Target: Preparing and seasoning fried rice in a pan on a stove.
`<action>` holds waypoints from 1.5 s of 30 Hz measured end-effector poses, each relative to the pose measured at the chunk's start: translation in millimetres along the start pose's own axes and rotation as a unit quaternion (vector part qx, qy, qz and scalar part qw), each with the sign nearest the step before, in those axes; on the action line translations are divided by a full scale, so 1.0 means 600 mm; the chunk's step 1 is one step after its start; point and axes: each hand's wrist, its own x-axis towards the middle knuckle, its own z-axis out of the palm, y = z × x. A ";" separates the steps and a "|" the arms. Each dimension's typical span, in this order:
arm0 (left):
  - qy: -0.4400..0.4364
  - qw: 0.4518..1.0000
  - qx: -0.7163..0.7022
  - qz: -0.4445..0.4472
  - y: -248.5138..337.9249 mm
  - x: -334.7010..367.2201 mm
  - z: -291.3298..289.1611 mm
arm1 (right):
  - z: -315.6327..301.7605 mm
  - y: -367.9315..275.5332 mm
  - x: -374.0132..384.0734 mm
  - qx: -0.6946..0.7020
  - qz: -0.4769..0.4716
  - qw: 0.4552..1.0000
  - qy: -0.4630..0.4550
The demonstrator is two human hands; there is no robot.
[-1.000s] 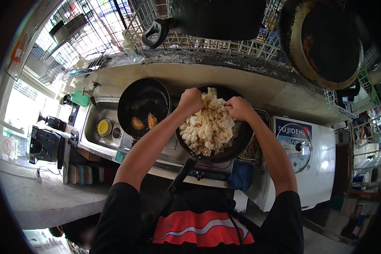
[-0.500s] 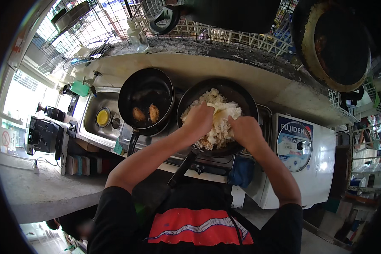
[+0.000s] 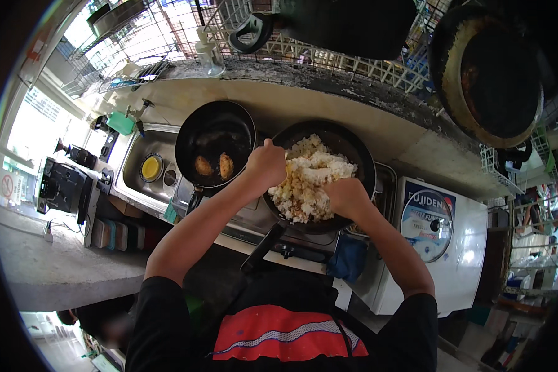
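Note:
A black frying pan point(image 3: 359, 139) on the stove holds a heap of white rice point(image 3: 310, 208) with yellowish and brown bits in it. At the pan's left rim my left hand point(image 3: 268, 166) is closed, thumb uppermost, with a sliver of something pale yellow beside its fingers. My right hand point(image 3: 346, 197) is also closed, knuckles up, at the right side of the heap; its fingertips are hidden. What either hand grips cannot be made out. To the left, a second black pan point(image 3: 214, 127) holds two browned fried pieces point(image 3: 226, 165) in oil.
A steel sink point(image 3: 133, 146) with a yellow round thing point(image 3: 150, 168) lies left. Right of the stove stands a white box-like appliance point(image 3: 459, 248) with a glass lid point(image 3: 428, 229) on top. A blue cloth point(image 3: 347, 257) hangs at the stove's front. Blackened pans point(image 3: 508, 80) hang above.
My hands have drawn apart, the left moving left to the pan's rim, the right slightly lower. The pale, crumpled thing between them no longer shows clearly; more yellowish bits lie on the rice.

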 end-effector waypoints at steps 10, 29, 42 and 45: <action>-0.042 0.996 0.036 -0.063 0.029 0.004 0.009 | -0.031 0.097 0.034 -0.001 0.130 0.991 -0.018; 0.025 0.985 -0.161 -0.061 -0.008 0.071 0.107 | 0.066 0.094 0.057 0.414 0.180 0.890 -0.057; 0.099 0.978 -0.181 0.014 0.027 0.017 -0.008 | -0.086 0.061 0.009 0.196 0.107 0.974 0.030; 0.160 0.976 -0.140 0.046 0.040 0.007 -0.021 | -0.142 0.031 -0.001 0.071 0.108 0.989 0.065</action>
